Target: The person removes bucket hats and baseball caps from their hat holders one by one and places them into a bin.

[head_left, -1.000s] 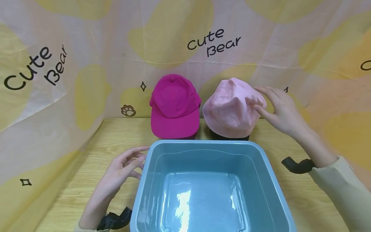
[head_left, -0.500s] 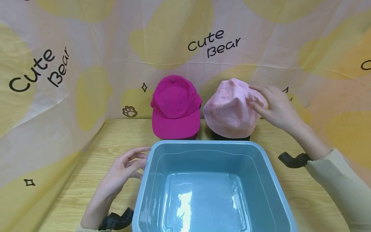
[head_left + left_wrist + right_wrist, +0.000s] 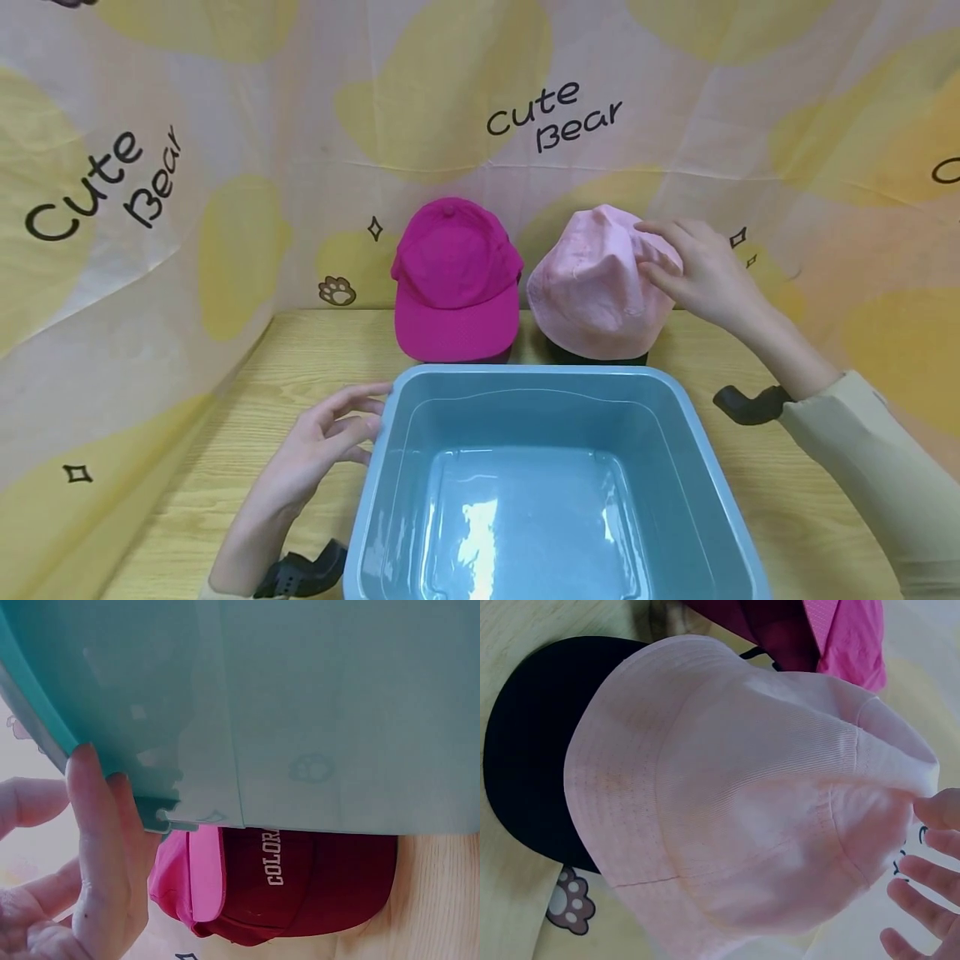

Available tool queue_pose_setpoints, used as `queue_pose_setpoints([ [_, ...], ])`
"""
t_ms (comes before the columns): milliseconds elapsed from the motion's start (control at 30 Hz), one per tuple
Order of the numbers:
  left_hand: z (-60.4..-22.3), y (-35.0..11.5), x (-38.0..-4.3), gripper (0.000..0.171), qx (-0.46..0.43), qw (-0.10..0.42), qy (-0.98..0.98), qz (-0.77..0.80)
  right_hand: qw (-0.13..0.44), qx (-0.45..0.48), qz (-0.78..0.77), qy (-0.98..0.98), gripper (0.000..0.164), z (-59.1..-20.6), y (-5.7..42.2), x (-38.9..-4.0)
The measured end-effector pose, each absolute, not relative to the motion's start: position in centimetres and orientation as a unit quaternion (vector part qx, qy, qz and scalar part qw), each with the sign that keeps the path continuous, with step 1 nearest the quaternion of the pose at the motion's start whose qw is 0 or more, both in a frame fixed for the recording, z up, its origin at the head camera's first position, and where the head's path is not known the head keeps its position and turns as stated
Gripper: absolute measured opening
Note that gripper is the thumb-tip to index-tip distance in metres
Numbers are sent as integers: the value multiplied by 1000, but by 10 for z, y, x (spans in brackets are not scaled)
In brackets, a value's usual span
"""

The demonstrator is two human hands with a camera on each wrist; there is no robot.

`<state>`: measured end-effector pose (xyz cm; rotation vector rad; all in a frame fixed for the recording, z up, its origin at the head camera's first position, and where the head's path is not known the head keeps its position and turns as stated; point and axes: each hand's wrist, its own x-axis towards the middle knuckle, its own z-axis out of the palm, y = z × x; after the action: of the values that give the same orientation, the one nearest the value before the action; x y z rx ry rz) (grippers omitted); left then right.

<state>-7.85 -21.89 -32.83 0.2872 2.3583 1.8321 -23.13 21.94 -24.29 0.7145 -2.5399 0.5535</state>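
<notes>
Draped tabletop setting, room type indeterminate: cloth (image 3: 427, 117) printed "Cute Bear" hangs from nine through twelve to three o'clock around a wood-grain table (image 3: 330, 350).

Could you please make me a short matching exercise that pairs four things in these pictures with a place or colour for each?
Things:
1. Pink bucket hat
2. Magenta cap
3. Tub
4. Left hand

Places or colours:
A. At the tub's rim
B. Above a black brim, by the right hand
C. Blue, with rounded corners
D. On top of a dark red cap

Right pairs: 1-B, 2-D, 3-C, 4-A.
</notes>
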Motion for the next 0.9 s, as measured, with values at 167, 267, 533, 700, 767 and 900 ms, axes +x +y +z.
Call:
queue_pose_setpoints([
  [167,-328,-219,-77,41,96,70,788,604,216,255,203,-920,42,-243,217,-236],
  [267,-328,-219,-77,41,98,71,788,603,223,255,201,-919,40,-243,217,-238],
  [533,-328,-219,-77,42,99,76,784,608,214,234,199,-927,34,-243,214,-242],
  [700,-327,-218,-77,43,91,78,787,606,208,225,202,-930,31,-244,212,-244],
  [767,-327,-218,-77,45,88,79,789,603,206,224,205,-930,29,-244,212,-245],
  [900,-328,-219,-77,47,91,80,791,600,206,223,209,-930,26,-245,211,-246],
])
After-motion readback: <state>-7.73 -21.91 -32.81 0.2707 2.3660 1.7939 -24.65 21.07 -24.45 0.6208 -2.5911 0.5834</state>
